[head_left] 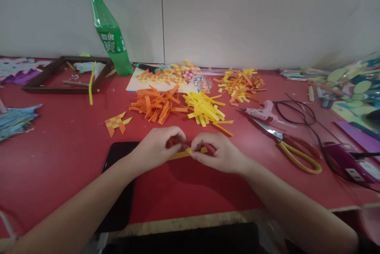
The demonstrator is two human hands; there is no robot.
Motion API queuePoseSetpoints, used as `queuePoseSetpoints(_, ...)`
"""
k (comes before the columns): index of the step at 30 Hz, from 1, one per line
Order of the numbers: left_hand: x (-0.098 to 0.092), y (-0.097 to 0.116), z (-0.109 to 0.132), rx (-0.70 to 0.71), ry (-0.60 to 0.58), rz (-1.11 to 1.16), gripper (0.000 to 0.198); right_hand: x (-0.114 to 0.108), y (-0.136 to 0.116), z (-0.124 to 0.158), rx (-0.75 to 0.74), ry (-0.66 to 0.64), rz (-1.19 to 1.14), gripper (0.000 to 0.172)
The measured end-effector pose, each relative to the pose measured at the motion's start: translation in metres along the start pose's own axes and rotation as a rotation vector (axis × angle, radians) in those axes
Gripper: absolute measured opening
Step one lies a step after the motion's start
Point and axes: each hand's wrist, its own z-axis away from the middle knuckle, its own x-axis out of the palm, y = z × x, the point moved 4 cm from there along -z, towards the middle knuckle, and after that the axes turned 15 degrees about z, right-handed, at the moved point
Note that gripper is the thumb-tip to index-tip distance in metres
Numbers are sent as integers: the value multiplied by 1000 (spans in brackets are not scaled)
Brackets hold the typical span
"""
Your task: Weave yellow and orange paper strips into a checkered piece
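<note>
Grip: left hand [162,146] and right hand [218,152] pinch thin yellow paper strip [179,154] | risk: strip may crease askew or tear | likely cause: uneven pull

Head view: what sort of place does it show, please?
Probably a paper-craft workspace: a woven paper fish, a pile of orange paper strips and a pink glue gun lie on the red tabletop.

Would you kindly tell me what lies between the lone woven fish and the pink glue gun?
The head view shows the orange strip pile, then the yellow strip pile.
</note>
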Motion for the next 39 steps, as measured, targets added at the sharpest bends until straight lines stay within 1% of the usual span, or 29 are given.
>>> queuePoseSetpoints(2, -6, -2, -1, -51, 110, 92, 11, -1, 2, 1, 17, -33, -168, 7)
queuePoseSetpoints(4, -12, -5, -2, -95, 211, 172, 19, -3, 2, 1, 9, -72, -282, 11)
queuePoseSetpoints(7, -17, -10, -2, -151, 306, 332, 30, -3, 1, 1, -16, -109, -335, 16)
queuePoseSetpoints(10, -19, -11, -3, -178, 355, 459, 36, 0, 3, 0, 27, -120, -349, 13)
queuePoseSetpoints(12, -16, -11, -4, -197, 321, 520, 35, -1, 6, -2, 66, -58, -301, 14)
queuePoseSetpoints(13, -13, -11, -4, -211, 273, 559, 34, -3, 8, -3, 70, -4, -257, 16)
queuePoseSetpoints(15, -6, -10, -4, -249, 141, 646, 34, -6, 9, -6, 48, 113, -171, 19)
queuePoseSetpoints(17, 2, -9, -2, -286, 21, 714, 34, -7, 10, -7, 22, 181, -154, 22)
queuePoseSetpoints(19, 6, -7, 0, -292, -37, 725, 31, -3, 11, -7, 48, 180, -209, 26)
queuePoseSetpoints(23, 8, -5, 2, -296, -64, 656, 34, 13, 15, -6, 227, 60, -448, 37)
queuePoseSetpoints(24, 8, -4, 3, -303, -70, 657, 37, 15, 16, -6, 265, 52, -502, 39)
queuePoseSetpoints(26, 8, -3, 4, -301, -92, 690, 43, 16, 17, -6, 306, 76, -557, 41)
queuePoseSetpoints(28, 8, -2, 5, -272, -114, 714, 49, 14, 17, -7, 317, 116, -552, 40)
queuePoseSetpoints(30, 6, -3, 4, -234, -86, 655, 50, 11, 17, -7, 320, 136, -531, 38)
queuePoseSetpoints(34, 1, -5, 0, -126, 65, 441, 47, 10, 16, -6, 319, 130, -495, 36)
queuePoseSetpoints(36, 0, -5, -1, -86, 96, 387, 42, 12, 15, -5, 310, 121, -497, 35)
queuePoseSetpoints(39, -1, -4, -1, -66, 126, 348, 34, 14, 13, -5, 292, 102, -505, 32)
